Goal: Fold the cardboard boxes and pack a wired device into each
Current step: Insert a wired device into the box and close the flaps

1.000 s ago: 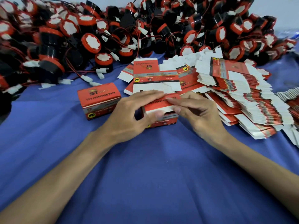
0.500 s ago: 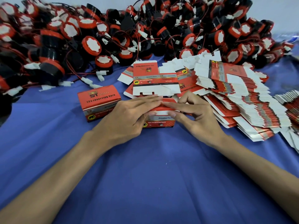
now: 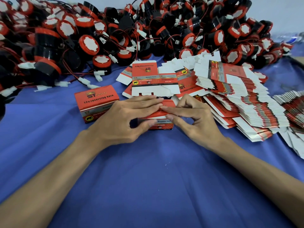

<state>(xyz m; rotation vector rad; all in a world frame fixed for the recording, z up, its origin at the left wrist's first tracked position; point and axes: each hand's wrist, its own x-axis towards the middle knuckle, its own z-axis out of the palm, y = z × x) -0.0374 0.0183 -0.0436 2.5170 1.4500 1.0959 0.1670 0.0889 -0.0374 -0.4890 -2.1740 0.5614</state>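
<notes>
Box (image 3: 162, 125) at frame centre has its lid flap pinched by left hand (image 3: 125, 119) and right hand (image 3: 194, 120); closing it probably next needs the flap tucked in.

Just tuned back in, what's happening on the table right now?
A person is closing a small red cardboard box at the middle of the blue cloth. The left hand holds it between fingers on top and thumb on the front, while the right hand pinches the top flap down. One closed box stands just left of it. Behind and to the right are stacked flat box blanks, and a heap of wired reversing horns lies at the back.
</notes>
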